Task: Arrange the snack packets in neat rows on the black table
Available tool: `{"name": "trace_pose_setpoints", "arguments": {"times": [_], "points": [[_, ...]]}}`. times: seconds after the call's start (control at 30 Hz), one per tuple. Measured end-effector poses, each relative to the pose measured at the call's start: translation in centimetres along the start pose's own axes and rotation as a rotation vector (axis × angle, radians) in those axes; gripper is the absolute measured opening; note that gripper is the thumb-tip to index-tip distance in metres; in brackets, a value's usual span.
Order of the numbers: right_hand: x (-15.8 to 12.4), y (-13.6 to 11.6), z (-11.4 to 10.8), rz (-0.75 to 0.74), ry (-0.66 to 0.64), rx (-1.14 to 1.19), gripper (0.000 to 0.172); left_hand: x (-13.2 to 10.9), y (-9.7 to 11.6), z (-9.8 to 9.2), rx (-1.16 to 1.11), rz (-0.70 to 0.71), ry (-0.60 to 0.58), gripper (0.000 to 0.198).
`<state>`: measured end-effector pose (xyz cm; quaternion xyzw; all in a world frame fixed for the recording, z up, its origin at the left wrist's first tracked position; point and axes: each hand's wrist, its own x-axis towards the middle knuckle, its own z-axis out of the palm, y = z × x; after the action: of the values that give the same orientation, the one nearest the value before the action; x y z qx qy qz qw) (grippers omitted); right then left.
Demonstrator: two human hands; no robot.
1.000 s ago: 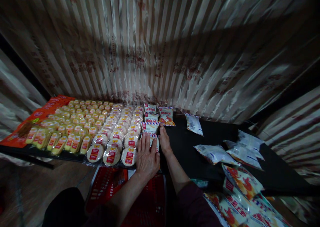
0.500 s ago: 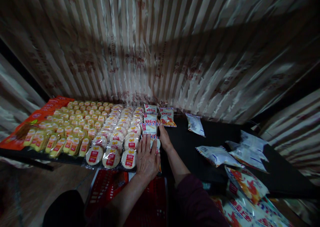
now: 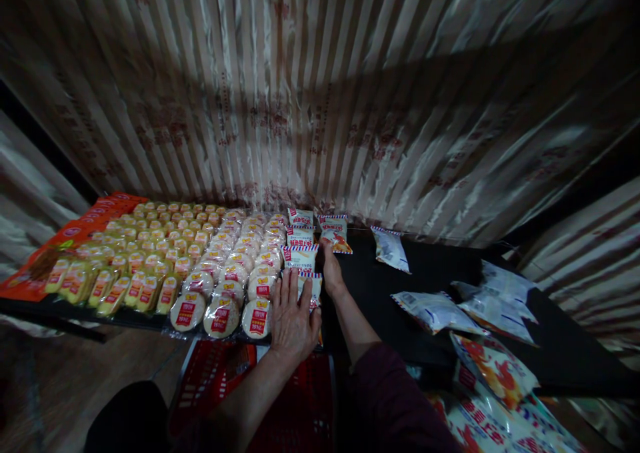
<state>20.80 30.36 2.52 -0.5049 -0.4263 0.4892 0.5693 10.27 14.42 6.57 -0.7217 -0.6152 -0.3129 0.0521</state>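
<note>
My left hand (image 3: 293, 320) lies flat over the front end of a column of snack packets (image 3: 300, 258), its fingers stretched out. Part of the nearest packet (image 3: 314, 286) shows between its fingertips and thumb. My right hand (image 3: 331, 270) stands on edge to the right of that column, fingers extended forward and nothing seen in them. Its fingertips are close to the front of another snack packet (image 3: 334, 232) at the back. To the left of my left hand are rows of round wrapped rice crackers (image 3: 257, 318).
Yellow wrapped snacks (image 3: 135, 260) and an orange bag (image 3: 83, 230) fill the left of the black table (image 3: 360, 306). Loose silvery packets (image 3: 435, 310) lie to the right. A large snack bag (image 3: 490, 420) and a red basket (image 3: 310, 400) are below the front edge. Striped sheeting (image 3: 300, 93) hangs behind.
My right hand has shifted slightly right, a little away from the packet column. The nearest packet's striped edge shows more now. My left hand stays almost in place.
</note>
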Motion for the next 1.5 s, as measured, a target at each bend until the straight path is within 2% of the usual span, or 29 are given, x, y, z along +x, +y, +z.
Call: {"name": "trace_pose_setpoints", "arguments": {"times": [0.13, 0.33, 0.57, 0.8, 0.97, 1.07, 1.17, 1.27, 1.33, 1.37, 1.43, 1.5], "points": [[0.7, -0.3, 0.4, 0.054, 0.009, 0.009, 0.068, 0.0, -0.1, 0.2, -0.008, -0.007, -0.021, 0.056], [1.4, -0.1, 0.4, 0.071, -0.059, 0.009, 0.067, 0.1, -0.2, 0.3, -0.003, -0.007, -0.014, 0.056], [-0.4, -0.9, -0.3, 0.056, 0.059, 0.094, 0.065, 0.0, -0.3, -0.1, 0.008, 0.008, -0.016, 0.058], [-5.3, -1.5, -2.0, 0.025, 0.186, 0.102, 0.068, -0.4, 0.3, -0.6, -0.023, 0.004, -0.043, 0.058], [-9.9, -2.0, -2.3, -0.047, 0.239, 0.100, 0.063, -1.5, 0.7, -1.8, -0.038, 0.025, -0.043, 0.053], [-12.9, -2.2, -2.1, -0.121, 0.256, 0.082, 0.055, -3.4, 0.6, -2.5, -0.066, 0.073, -0.035, 0.048], [-16.4, -2.4, -2.1, -0.183, 0.297, 0.049, 0.047, -6.5, 0.0, -3.0, -0.147, 0.146, -0.039, 0.043], [-20.4, -2.1, -2.2, -0.216, 0.286, -0.029, 0.040, -10.3, -0.7, -3.0, -0.259, 0.184, -0.142, 0.038], [-23.0, -1.4, -2.3, -0.204, 0.213, -0.086, 0.039, -12.6, -1.2, -2.8, -0.290, 0.111, -0.309, 0.035], [-24.1, -0.8, -2.2, -0.185, 0.152, -0.124, 0.037, -13.6, -1.6, -2.5, -0.291, 0.013, -0.400, 0.033], [-25.7, 0.9, -2.1, -0.107, 0.022, -0.169, 0.036, -14.9, -2.6, -1.9, -0.353, -0.290, -0.561, 0.034], [-26.5, 3.1, -1.8, 0.053, -0.123, -0.217, 0.032, -15.5, -3.9, -1.2, -0.480, -0.666, -0.651, 0.027]]}}
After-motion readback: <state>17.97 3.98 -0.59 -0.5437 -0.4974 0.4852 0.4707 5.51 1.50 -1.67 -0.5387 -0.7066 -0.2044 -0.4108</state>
